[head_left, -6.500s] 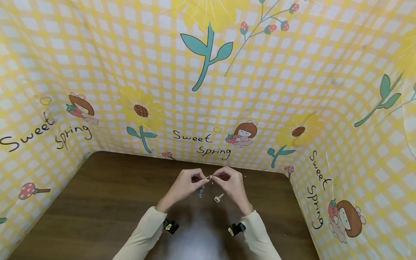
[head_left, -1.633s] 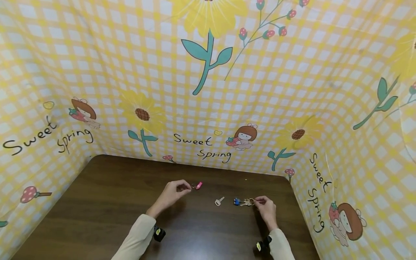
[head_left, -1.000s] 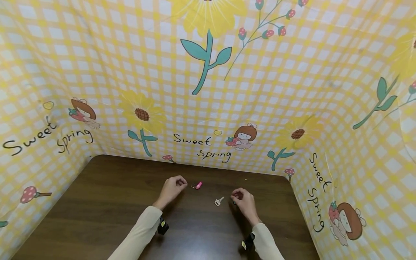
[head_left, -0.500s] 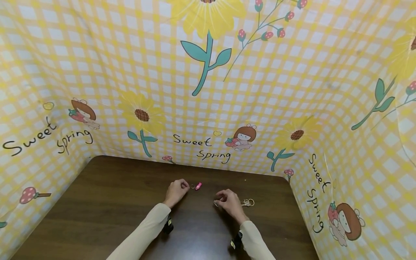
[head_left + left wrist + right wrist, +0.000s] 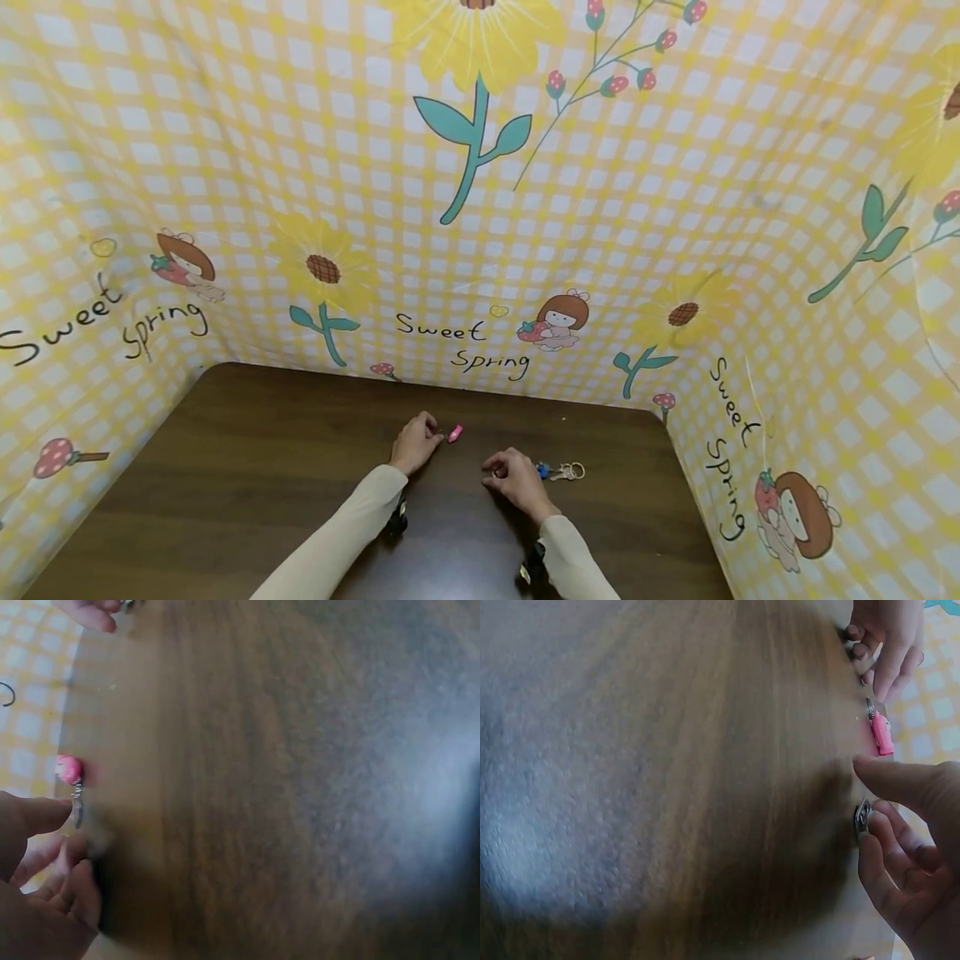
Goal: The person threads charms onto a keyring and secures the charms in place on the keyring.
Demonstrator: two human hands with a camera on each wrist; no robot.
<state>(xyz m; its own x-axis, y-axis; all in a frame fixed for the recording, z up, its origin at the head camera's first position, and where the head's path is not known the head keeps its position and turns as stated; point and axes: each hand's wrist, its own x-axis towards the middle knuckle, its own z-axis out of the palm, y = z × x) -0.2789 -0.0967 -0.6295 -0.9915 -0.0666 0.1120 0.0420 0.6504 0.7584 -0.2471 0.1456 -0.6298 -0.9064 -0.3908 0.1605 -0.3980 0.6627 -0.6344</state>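
Observation:
My left hand (image 5: 415, 442) is at the small metal ring (image 5: 78, 808) of a pink charm (image 5: 455, 433) lying on the table. In the left wrist view its thumb tip is right by the ring, with a gap between thumb and fingers. My right hand (image 5: 513, 477) is over a loose metal key (image 5: 862, 816). Seen from the right wrist, fingertips are at the key's edge while the thumb stands apart from it. To the right of that hand lies a key ring (image 5: 577, 471) with keys and a blue figure charm (image 5: 543, 470).
The brown wooden table (image 5: 247, 467) is enclosed at the back and sides by a yellow checked cloth (image 5: 360, 208) with printed flowers. A tiny pale speck (image 5: 564, 418) lies near the table's back edge.
Earlier both hands held the key ring together at the middle. The right hand then laid it down at the right and moved left to the loose key. The left hand has stayed near the pink charm.

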